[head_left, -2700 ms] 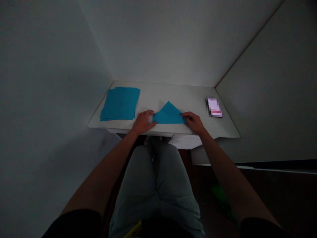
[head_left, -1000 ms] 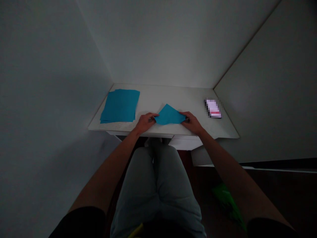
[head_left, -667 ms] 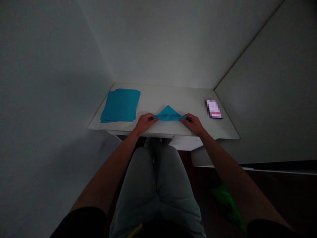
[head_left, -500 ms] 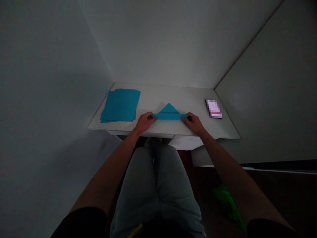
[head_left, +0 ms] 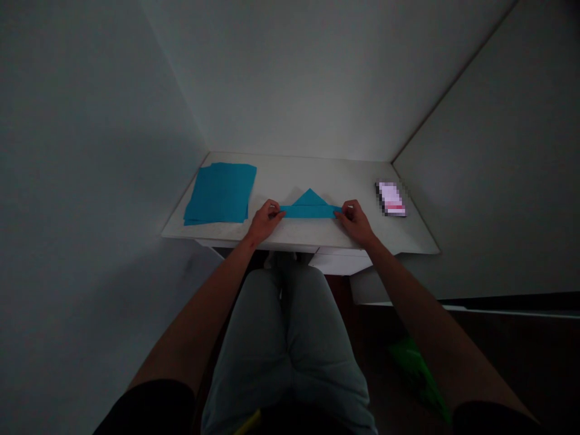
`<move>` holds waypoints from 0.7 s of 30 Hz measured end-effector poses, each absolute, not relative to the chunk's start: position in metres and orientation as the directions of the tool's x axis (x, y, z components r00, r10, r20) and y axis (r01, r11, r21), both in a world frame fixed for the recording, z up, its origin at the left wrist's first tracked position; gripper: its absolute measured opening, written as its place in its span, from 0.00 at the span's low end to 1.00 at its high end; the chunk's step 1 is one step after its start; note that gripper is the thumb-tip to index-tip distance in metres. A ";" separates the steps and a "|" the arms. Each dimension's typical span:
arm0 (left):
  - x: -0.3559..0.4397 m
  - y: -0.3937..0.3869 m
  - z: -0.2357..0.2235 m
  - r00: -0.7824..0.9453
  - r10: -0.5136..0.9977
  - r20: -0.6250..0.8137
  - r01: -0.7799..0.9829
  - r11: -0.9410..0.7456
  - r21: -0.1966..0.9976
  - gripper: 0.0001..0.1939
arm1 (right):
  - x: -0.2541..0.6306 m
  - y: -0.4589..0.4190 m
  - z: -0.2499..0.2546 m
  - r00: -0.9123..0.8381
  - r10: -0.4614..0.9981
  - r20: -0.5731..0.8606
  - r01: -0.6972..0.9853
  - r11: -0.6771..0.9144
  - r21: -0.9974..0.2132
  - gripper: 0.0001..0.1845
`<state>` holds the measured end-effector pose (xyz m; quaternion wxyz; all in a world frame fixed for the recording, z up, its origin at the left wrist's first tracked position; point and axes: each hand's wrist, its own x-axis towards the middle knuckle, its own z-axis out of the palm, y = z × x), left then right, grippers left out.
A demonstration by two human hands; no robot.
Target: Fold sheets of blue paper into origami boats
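Note:
A folded blue sheet of paper [head_left: 309, 211] lies on the white table, a flat band along its near side and a triangular point rising behind. My left hand [head_left: 265, 221] pinches the band's left end between thumb and fingers. At the opposite end, my right hand [head_left: 356, 223] grips the band in the same way, thumb on the near side. Both ends of the band are partly covered by my fingers.
A stack of blue paper sheets [head_left: 222, 192] sits at the table's left. To the right lies a phone [head_left: 391, 199], its screen pixelated. White walls enclose the white table [head_left: 299, 169]. Something green [head_left: 414, 368] is on the dark floor at lower right.
The fingers of both hands have lifted and curled slightly at the band's ends. The dark line between band and triangle has thinned, with the band now lying flatter.

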<state>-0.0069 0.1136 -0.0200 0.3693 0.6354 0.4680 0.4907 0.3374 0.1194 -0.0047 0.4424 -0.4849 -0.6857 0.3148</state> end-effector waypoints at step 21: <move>-0.013 0.111 -0.017 0.110 0.965 0.236 0.302 -0.259 0.917 0.19 | 0.339 0.115 0.000 -0.154 0.965 0.214 0.494 0.262 -0.829 0.30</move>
